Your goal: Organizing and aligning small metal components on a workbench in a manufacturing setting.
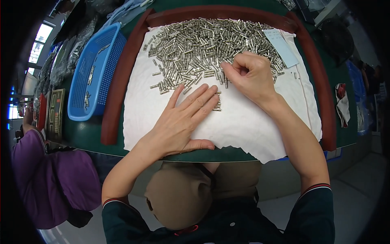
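Observation:
A large heap of small silver metal pins (211, 40) lies on a white cloth (162, 122). My left hand (183, 114) rests flat on the cloth below the heap, palm down, fingers stretched out and thumb apart. Beside its fingertips a short column of pins (217, 106) is lined up, partly covered by the fingers. At the heap's lower right edge is my right hand (252, 75), its fingers curled in and the thumb pointing toward the loose pins. Whatever those curled fingers hold, if anything, is hidden.
A dark red wooden frame (115, 89) borders the cloth on the left, back and right. Left of it, a blue basket (75, 110) holds a few pins. A pale blue paper slip (284, 51) lies at the heap's right. Another person in purple (69, 175) sits at the left.

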`<state>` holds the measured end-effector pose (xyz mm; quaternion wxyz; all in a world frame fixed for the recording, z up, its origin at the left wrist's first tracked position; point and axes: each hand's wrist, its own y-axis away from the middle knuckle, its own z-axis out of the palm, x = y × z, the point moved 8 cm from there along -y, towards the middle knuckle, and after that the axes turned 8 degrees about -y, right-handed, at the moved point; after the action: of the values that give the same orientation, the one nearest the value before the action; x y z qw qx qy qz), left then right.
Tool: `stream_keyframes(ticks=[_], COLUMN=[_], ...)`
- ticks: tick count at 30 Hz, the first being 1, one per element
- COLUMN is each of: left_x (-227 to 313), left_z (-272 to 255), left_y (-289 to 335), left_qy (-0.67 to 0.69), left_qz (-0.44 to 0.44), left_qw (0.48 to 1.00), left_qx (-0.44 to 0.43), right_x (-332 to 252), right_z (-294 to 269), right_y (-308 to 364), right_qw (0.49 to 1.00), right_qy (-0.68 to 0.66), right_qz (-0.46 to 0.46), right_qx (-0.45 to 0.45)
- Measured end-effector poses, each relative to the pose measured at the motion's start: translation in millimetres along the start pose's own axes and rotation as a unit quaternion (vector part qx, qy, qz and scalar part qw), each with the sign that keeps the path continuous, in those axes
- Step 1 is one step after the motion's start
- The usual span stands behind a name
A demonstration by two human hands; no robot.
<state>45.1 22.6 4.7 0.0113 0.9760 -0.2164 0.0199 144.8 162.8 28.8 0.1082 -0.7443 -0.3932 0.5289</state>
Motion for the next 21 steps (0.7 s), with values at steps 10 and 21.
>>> stream_keyframes(ticks=[10,21], left_x=[13,2], left_z=[-5,-42], left_y=[17,5], left_qy=[0.042,0.063], left_qz=[0.05,-0.009], left_qw=[0.998,0.967], left_qx=[-0.01,0.246], right_x=[0,0], right_z=[0,2], right_y=[0,0], right_qw=[1.0,1.0], right_qy=[0.003,-0.008], right_qz=[-0.006,0.007], right_qx=[0.0,-0.011])
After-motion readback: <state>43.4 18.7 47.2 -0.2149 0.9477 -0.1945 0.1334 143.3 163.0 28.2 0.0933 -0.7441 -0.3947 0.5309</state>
